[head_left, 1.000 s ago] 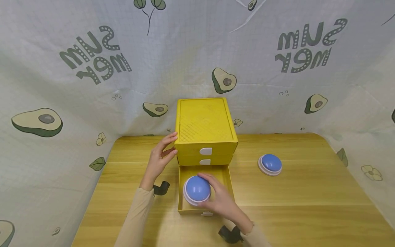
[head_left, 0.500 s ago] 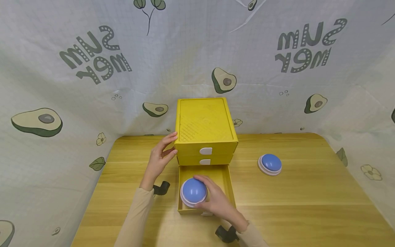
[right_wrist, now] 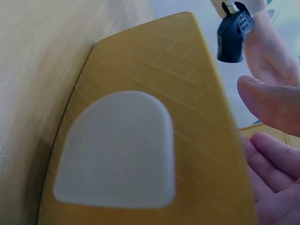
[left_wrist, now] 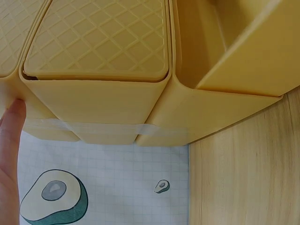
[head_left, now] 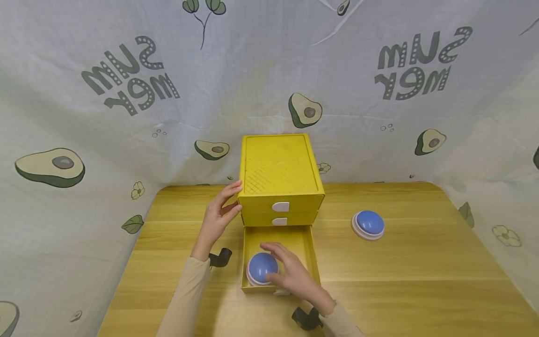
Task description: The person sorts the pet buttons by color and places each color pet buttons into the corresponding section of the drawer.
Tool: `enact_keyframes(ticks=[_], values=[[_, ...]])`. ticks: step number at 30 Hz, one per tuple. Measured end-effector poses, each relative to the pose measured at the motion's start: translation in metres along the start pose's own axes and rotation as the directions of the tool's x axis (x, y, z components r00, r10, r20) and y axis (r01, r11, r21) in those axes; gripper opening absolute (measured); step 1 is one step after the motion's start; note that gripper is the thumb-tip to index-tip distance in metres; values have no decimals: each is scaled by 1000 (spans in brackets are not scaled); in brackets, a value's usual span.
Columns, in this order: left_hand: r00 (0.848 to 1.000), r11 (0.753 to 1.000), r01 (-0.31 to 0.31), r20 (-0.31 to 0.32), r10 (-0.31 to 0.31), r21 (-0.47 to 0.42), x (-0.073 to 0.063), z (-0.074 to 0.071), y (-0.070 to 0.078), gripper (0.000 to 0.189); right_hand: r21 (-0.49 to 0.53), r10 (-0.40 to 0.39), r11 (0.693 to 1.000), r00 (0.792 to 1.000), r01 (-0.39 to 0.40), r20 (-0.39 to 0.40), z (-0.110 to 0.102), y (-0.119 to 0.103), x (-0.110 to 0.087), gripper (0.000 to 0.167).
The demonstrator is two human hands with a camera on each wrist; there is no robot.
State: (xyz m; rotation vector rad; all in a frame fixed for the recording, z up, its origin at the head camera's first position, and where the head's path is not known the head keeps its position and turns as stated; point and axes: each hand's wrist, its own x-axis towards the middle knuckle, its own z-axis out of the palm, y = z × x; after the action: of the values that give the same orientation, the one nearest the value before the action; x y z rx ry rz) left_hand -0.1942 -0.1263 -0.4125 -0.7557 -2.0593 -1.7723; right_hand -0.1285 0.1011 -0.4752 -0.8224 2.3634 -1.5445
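A blue domed push button with a white base (head_left: 262, 265) sits in the front left corner of the pulled-out bottom drawer (head_left: 300, 238). Over that drawer, my right hand (head_left: 296, 276) has its fingers and thumb spread apart, the thumb overlapping the dome's edge in the head view. My left hand (head_left: 214, 223) touches the left side of the yellow drawer cabinet (head_left: 280, 161) with its fingertips. In the left wrist view one finger (left_wrist: 13, 136) lies against the cabinet wall. The right wrist view has the drawer's white handle (right_wrist: 117, 154) up close; the button is hidden there.
A second blue button with a white base (head_left: 370, 222) lies on the wooden table (head_left: 400, 262), right of the cabinet. Two upper drawers with white handles (head_left: 280, 206) are closed. A patterned cloth (head_left: 252, 70) hangs behind the table.
The blue button has moved left and toward the drawer's front, down into the corner. My right hand's fingers have come off it and spread. The left hand has stayed put.
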Motion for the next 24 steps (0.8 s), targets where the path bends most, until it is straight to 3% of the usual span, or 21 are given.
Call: enact_keyframes(ticks=[8, 17, 24], values=[[1000, 1000, -14, -2, 14, 0, -1, 1, -1, 39, 26, 3, 1000, 1000, -4, 22, 1, 4, 1, 63], [1000, 1000, -23, -2, 23, 3, -1, 0, -3, 40, 104, -47, 993, 998, 52, -47, -9, 9, -5, 56], [1000, 1000, -27, -2, 27, 10, -1, 1, -3, 40, 157, -27, 987, 996, 40, -84, -27, 6, -15, 54]])
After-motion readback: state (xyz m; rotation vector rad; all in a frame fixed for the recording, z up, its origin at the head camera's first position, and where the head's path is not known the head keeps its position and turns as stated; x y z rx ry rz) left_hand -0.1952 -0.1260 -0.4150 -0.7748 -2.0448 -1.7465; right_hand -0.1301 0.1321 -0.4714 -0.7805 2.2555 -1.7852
